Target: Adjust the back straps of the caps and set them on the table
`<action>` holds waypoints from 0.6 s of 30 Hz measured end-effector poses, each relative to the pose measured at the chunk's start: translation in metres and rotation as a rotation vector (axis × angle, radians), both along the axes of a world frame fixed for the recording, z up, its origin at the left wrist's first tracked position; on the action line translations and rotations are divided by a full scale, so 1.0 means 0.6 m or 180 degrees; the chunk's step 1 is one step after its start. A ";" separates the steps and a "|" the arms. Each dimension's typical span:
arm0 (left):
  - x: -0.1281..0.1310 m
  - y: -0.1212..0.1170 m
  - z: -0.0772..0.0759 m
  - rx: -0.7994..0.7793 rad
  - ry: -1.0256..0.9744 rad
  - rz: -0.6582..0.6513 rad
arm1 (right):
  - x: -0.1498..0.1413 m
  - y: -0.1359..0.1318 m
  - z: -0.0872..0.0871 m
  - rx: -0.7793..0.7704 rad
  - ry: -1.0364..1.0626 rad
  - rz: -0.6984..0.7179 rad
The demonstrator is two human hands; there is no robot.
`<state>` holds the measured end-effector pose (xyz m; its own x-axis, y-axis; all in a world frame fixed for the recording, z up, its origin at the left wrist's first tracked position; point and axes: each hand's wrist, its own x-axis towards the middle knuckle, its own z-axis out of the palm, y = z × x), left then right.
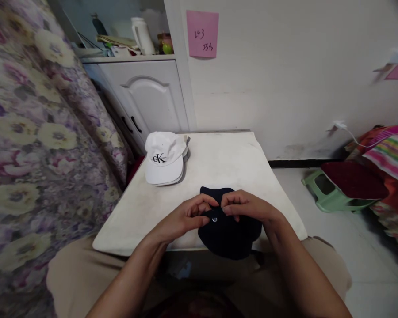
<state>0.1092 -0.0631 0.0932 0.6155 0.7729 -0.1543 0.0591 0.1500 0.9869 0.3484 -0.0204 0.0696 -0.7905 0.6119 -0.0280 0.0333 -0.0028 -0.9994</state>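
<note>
A dark navy cap point(230, 238) with a small white mark lies at the table's near edge, partly overhanging it. My left hand point(195, 213) pinches the cap from its left side, thumb and fingertips close to the white mark. From the right, my right hand point(242, 205) bends over the cap with its fingers closed on the fabric near the middle. The two sets of fingertips almost meet. Toward the table's far left corner sits a white cap point(164, 154) with black letters on its front, stacked over a greyish cap point(185, 161) that shows only at its edge.
The white-covered table point(219, 154) stands against the wall. A floral curtain point(43, 154) hangs at the left, beside a white cabinet point(152, 97). A pink note point(202, 34) is on the wall. On the right floor stands a green stool point(328, 196) with a dark red top.
</note>
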 end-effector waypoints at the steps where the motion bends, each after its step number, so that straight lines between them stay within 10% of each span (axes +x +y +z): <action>1: 0.000 0.000 0.001 0.0019 0.0021 0.0057 | 0.001 0.001 0.000 0.0015 -0.0030 0.0046; 18: 0.025 0.009 0.017 0.0366 0.0198 0.0120 | 0.002 -0.017 0.022 0.0539 -0.0328 -0.0097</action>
<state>0.1242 -0.0580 0.1032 0.5777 0.8100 -0.1004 0.1173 0.0394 0.9923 0.3493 -0.0305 0.0826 -0.7698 0.6383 -0.0024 0.1378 0.1625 -0.9770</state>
